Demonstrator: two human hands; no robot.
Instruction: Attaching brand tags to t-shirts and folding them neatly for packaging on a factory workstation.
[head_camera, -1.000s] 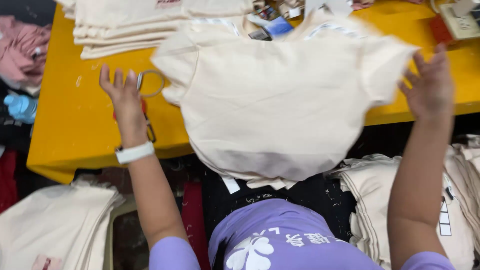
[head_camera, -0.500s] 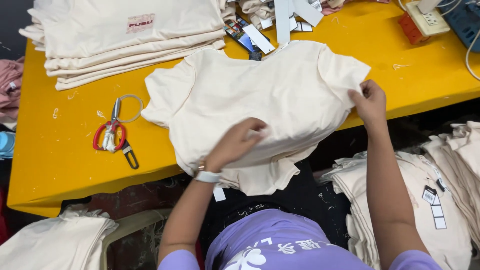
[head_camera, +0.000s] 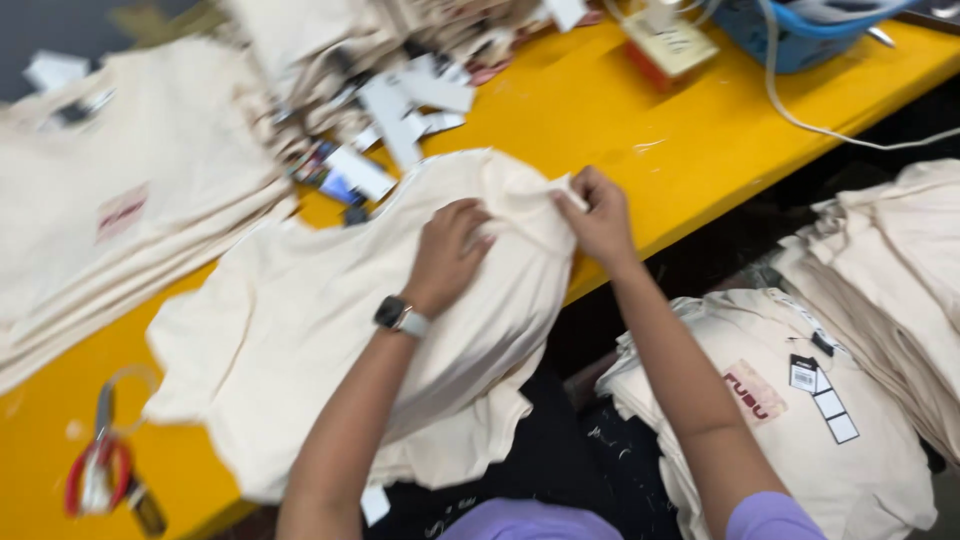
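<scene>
A cream T-shirt lies spread on the yellow table, its lower hem hanging over the near edge. My left hand, with a watch on the wrist, presses on the shirt near its right sleeve. My right hand pinches a fold of that sleeve at the shirt's right edge, just beside the left hand. Both hands are close together on the cloth.
A stack of folded cream shirts sits at the table's far left. Loose paper tags lie behind the shirt. Red-handled scissors rest at the near left. More tagged cream shirts are piled below the table on the right. A white cable crosses the far right.
The view has swung right and closer. My left hand moved from the shirt's middle up to the right sleeve, and my right hand gathered the sleeve cloth inward.
</scene>
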